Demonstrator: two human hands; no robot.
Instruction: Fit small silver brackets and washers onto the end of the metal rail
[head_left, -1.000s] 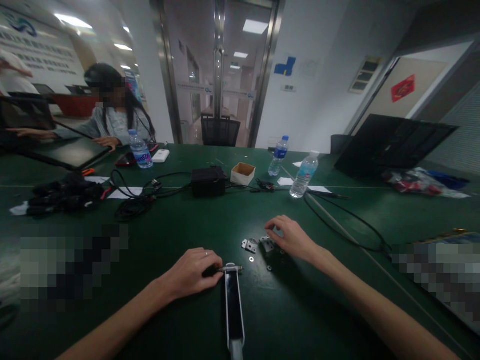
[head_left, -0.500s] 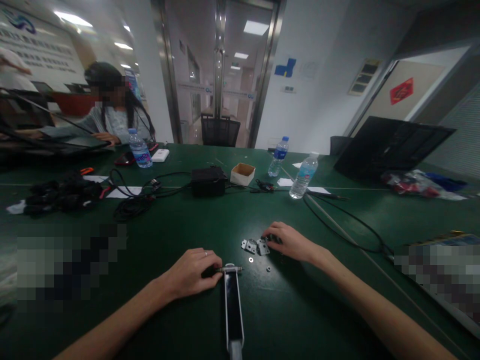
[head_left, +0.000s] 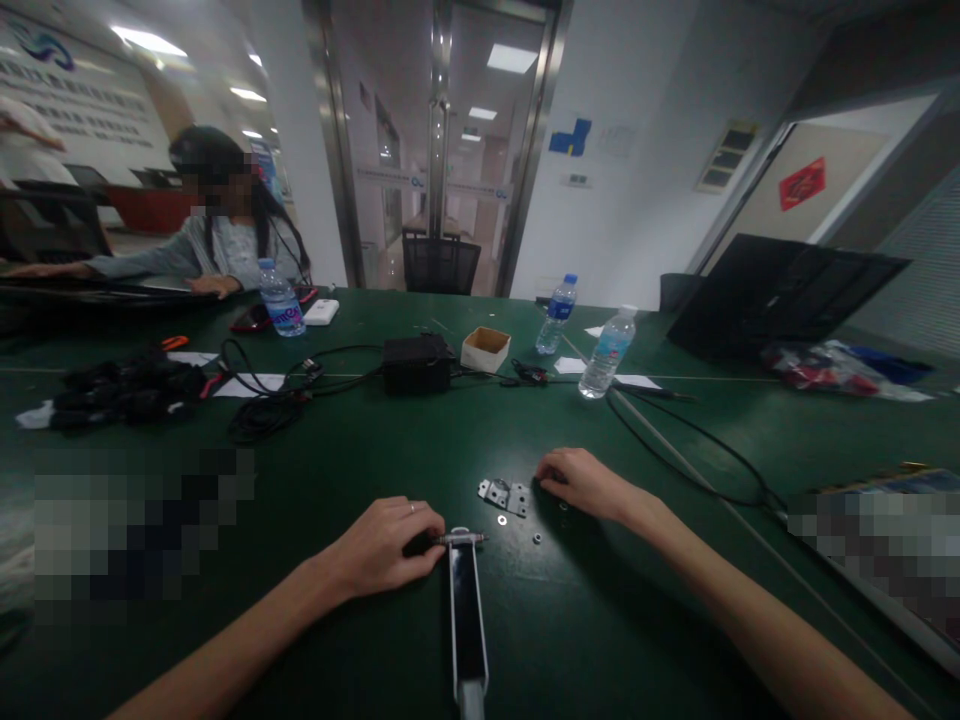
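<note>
My left hand [head_left: 394,545] pinches the end of a thin metal rod [head_left: 466,539]. That rod lies across the top end of a long piece with a white frame and dark middle [head_left: 468,615], which points toward me. My right hand [head_left: 581,482] rests on the table with its fingers curled together, just right of some small metal plates with holes [head_left: 506,496]; what its fingertips hold, if anything, is hidden. A flat washer [head_left: 502,520] lies in front of the plates. Closer to my right hand are a small nut [head_left: 537,538] and a dark ring-like part [head_left: 564,507].
Beyond my hands stand a black box [head_left: 417,363] with cables, an open small carton [head_left: 486,350] and water bottles [head_left: 608,352]. Black bundled items [head_left: 124,388] lie at left. A dark monitor [head_left: 784,300] leans at right. Another person [head_left: 217,235] sits across at the far left.
My right hand has drawn slightly right, off the metal plates, which have shifted a little left and down. My left hand and the rod have stayed in place.
</note>
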